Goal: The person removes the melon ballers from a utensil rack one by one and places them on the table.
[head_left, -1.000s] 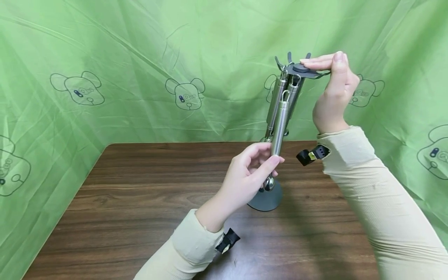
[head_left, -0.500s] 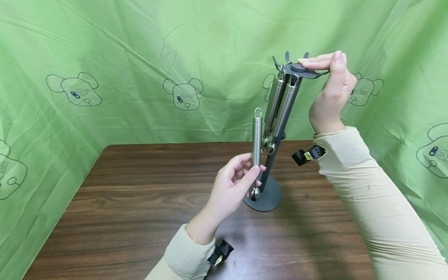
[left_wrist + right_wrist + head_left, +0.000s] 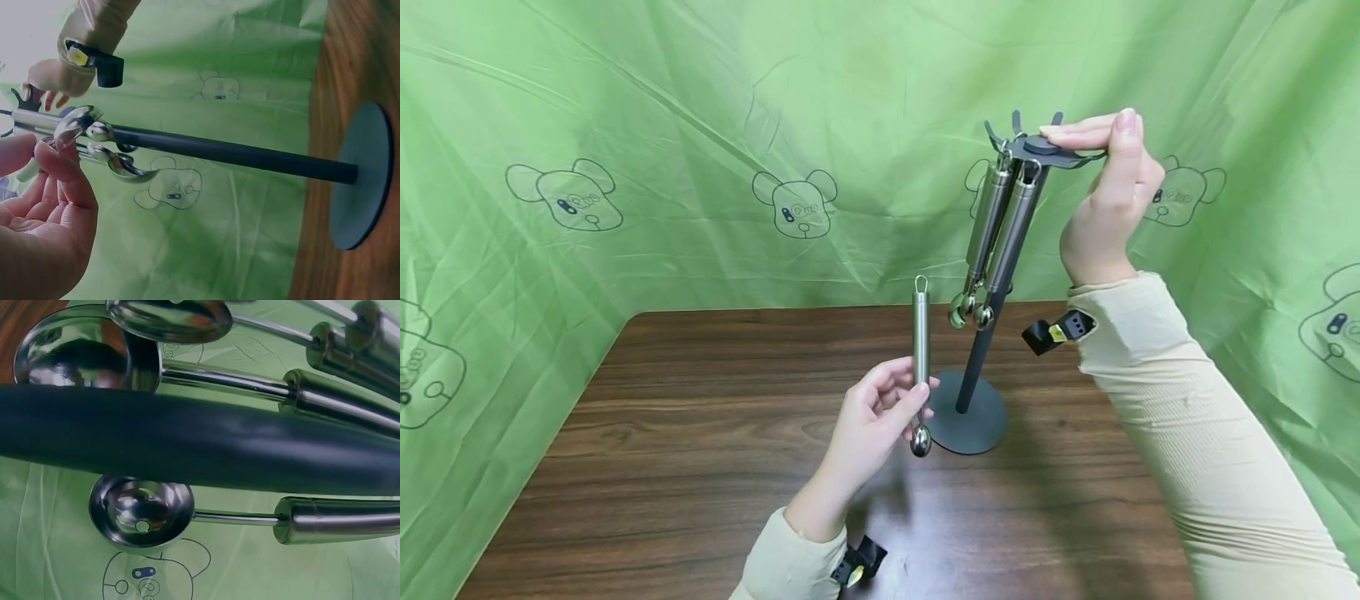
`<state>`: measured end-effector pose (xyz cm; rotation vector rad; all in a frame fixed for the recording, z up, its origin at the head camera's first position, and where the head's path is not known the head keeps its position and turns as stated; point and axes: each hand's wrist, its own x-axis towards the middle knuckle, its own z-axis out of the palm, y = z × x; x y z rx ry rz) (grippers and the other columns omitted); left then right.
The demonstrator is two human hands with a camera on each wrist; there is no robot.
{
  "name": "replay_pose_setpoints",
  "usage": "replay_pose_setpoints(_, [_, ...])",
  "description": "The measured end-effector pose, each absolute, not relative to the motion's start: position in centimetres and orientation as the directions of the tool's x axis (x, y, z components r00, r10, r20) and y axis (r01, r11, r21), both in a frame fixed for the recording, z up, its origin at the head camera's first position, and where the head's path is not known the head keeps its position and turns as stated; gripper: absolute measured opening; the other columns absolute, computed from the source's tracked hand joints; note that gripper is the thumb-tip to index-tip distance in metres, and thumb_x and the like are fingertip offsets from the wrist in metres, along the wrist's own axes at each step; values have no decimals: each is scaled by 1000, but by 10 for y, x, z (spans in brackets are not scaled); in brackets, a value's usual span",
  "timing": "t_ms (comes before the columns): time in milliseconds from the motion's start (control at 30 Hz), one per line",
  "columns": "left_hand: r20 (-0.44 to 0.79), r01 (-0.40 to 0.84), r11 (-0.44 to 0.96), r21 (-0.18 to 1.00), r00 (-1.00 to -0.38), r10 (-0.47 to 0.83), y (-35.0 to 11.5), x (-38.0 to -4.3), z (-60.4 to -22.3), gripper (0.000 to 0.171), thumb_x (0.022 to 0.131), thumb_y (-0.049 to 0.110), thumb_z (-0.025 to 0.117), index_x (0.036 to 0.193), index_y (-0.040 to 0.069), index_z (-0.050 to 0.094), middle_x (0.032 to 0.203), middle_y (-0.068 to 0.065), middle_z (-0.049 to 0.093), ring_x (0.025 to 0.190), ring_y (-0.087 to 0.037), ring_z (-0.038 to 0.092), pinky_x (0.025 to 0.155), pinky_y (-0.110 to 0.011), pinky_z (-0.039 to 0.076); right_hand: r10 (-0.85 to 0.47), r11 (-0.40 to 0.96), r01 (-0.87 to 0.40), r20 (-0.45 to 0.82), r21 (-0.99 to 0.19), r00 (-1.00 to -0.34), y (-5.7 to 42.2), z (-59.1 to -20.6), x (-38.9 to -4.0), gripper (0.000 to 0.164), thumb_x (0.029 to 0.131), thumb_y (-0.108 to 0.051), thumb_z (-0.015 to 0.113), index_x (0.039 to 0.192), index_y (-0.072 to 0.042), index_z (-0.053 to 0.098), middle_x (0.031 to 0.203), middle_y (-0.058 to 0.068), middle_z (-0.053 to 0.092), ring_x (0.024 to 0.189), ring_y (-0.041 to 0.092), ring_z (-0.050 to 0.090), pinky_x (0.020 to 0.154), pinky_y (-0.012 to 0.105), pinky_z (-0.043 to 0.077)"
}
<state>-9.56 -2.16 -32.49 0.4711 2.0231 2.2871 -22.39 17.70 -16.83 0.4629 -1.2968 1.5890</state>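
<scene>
My left hand (image 3: 868, 425) pinches a steel melon baller (image 3: 921, 333) low on its handle, between thumb and fingers. The tool stands nearly upright, wire loop at the top and small round bowl at the bottom, left of a dark grey hanging stand (image 3: 976, 367). Several more melon ballers (image 3: 1013, 237) hang by their loops from the stand's hooked top; in the right wrist view a hanging scoop (image 3: 142, 515) shows a hole in its bowl. My right hand (image 3: 1108, 196) rests its straight fingers on the hub of the stand's top. In the left wrist view the held bowl (image 3: 76, 124) overlaps the hanging ones.
The stand's round base (image 3: 970, 437) sits on a dark wood-grain table (image 3: 700, 433). A green curtain (image 3: 685, 150) printed with bear faces surrounds the table at the back and sides. Each sleeve cuff carries a small black camera (image 3: 1060, 332).
My left hand has carried the melon baller down and to the left, from in front of the hanging ones to beside the stand. My right hand keeps its place on the top.
</scene>
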Motion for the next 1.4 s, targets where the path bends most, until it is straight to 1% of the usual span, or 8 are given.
replay_pose_setpoints(367, [76, 26, -197, 980, -965, 250, -21, -100, -356, 36, 94, 2, 62, 127, -9, 56, 115, -31, 67, 74, -5, 66, 55, -14, 45, 474, 39, -869, 774, -494, -419, 175, -168, -227, 59, 101, 4, 23, 66, -1, 69, 67, -2, 72, 74, 19, 65, 96, 25, 42])
replay_pose_setpoints(600, [13, -44, -222, 974, -969, 248, -26, -106, -376, 37, 94, 1, 61, 129, -8, 54, 106, -10, 71, 73, -6, 66, 58, -15, 45, 469, 29, -864, 771, -502, -432, 174, -170, -227, 60, 102, 3, 22, 65, -3, 69, 69, 0, 72, 75, 19, 65, 95, 26, 43])
replay_pose_setpoints(700, [2, -56, -227, 972, -969, 249, -30, -110, -383, 39, 95, 0, 60, 131, -9, 51, 105, -6, 70, 74, -6, 66, 58, -15, 45, 470, 27, -862, 767, -506, -436, 173, -170, -227, 60, 102, 3, 22, 65, -3, 69, 69, 0, 72, 75, 20, 66, 95, 26, 43])
replay_pose_setpoints(867, [-11, -74, -230, 970, -965, 264, -34, -116, -392, 43, 96, 2, 59, 136, -9, 46, 107, -7, 69, 75, -7, 66, 58, -15, 46, 482, 21, -865, 763, -501, -430, 173, -169, -226, 61, 102, 4, 21, 65, -3, 69, 68, 1, 71, 75, 20, 65, 94, 27, 44])
replay_pose_setpoints(1000, [-32, -88, -212, 973, -966, 256, -36, -120, -398, 43, 95, 3, 59, 136, -7, 46, 111, -14, 68, 76, -10, 67, 58, -16, 47, 486, 24, -866, 763, -499, -426, 173, -168, -227, 62, 102, 4, 20, 65, -3, 68, 68, 0, 70, 75, 20, 65, 94, 26, 44])
replay_pose_setpoints(1100, [-47, -95, -192, 977, -970, 240, -38, -123, -402, 41, 95, 4, 59, 133, -7, 48, 112, -19, 69, 75, -13, 67, 57, -17, 48, 492, 18, -870, 762, -493, -422, 172, -168, -228, 62, 102, 4, 19, 65, -3, 68, 68, 1, 70, 74, 20, 64, 94, 26, 44])
replay_pose_setpoints(1233, [-73, -116, -179, 977, -970, 230, -42, -127, -408, 38, 95, 6, 60, 129, -7, 51, 109, -20, 70, 73, -16, 68, 56, -18, 49, 501, 9, -874, 758, -486, -417, 172, -168, -229, 62, 102, 4, 18, 65, -2, 67, 67, 2, 70, 74, 21, 64, 93, 26, 45])
replay_pose_setpoints(1400, [-122, -159, -123, 980, -958, 261, -46, -133, -418, 34, 95, 10, 62, 122, -9, 55, 105, -22, 72, 71, -12, 67, 56, -19, 51, 513, 1, -881, 757, -473, -405, 171, -170, -230, 62, 102, 5, 18, 64, -2, 67, 66, 2, 69, 72, 21, 65, 92, 28, 46])
